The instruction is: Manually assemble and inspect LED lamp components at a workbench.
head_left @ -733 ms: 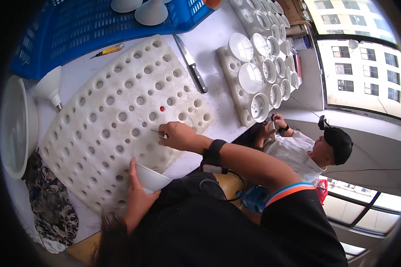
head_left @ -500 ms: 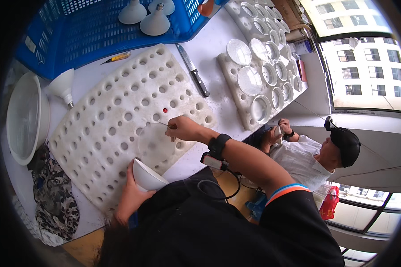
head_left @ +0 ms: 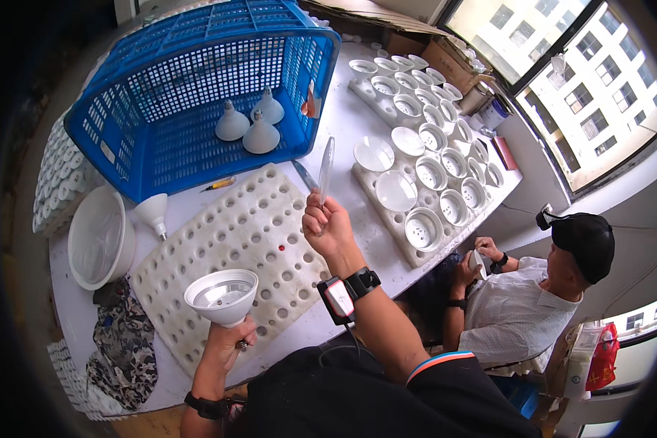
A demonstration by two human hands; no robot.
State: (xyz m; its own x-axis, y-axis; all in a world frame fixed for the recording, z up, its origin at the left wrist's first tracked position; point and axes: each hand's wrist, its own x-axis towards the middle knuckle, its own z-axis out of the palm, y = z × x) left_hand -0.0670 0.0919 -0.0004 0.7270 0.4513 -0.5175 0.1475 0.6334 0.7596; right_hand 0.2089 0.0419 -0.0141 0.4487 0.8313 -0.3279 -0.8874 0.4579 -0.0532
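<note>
My left hand (head_left: 226, 343) is closed round the neck of a white lamp housing (head_left: 230, 310), whose wide mouth faces up and shows a pale inside with small dark spots. In my right hand (head_left: 328, 230) a thin clear round cover (head_left: 328, 166) is pinched at its lower edge and stands nearly edge-on. Both hands are over or beside a white foam board (head_left: 219, 233) full of round holes, with a small red spot on it. Beyond the right hand lies a knife (head_left: 304, 174), its handle hidden by the cover and hand.
A blue basket (head_left: 186, 157) on its side holds several white lamps (head_left: 261, 137). A white basin (head_left: 117, 252), a lamp (head_left: 152, 212), a yellow-handled screwdriver (head_left: 220, 184) and camouflage cloth (head_left: 124, 347) lie leftward. Rightward, a foam tray (head_left: 387, 219) bears housings and covers; a co-worker (head_left: 518, 299) sits nearby.
The clear cover has been lifted off the board and turned edge-on by my right hand. My left hand has turned the housing from tilted to mouth-up. The view has shifted, showing more basket.
</note>
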